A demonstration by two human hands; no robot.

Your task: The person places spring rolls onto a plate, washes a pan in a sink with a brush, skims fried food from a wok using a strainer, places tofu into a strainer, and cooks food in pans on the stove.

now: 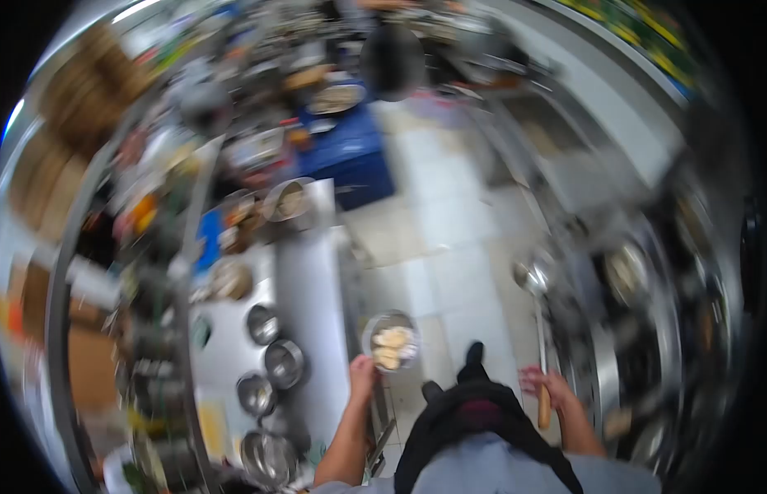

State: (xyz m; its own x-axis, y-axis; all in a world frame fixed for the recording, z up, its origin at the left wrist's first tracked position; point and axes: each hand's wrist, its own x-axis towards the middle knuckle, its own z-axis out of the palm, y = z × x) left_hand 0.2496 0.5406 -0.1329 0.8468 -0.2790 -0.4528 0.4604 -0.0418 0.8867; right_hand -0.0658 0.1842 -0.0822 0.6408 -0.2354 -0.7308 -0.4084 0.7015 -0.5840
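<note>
My left hand (362, 375) is closed on the rim of a round metal bowl (369, 344), held out over the floor beside the steel counter. Inside the bowl lie pale yellow pieces (389, 355) and some whitish ones, too blurred to name. On the other side, my right hand (550, 384) grips a long ladle (542, 329) near the top of its wooden handle. The ladle points away from me, its shiny metal head (531, 277) near the edge of the stove. The two hands are well apart, on either side of my body.
On the left steel counter (309, 272) stand several small metal bowls (283, 364) and a larger pot (289, 206). A cooking range (602, 362) runs along my right. A blue box (346, 156) stands ahead, beside the tiled walkway (453, 247). Shelving (66, 288) lines the far left.
</note>
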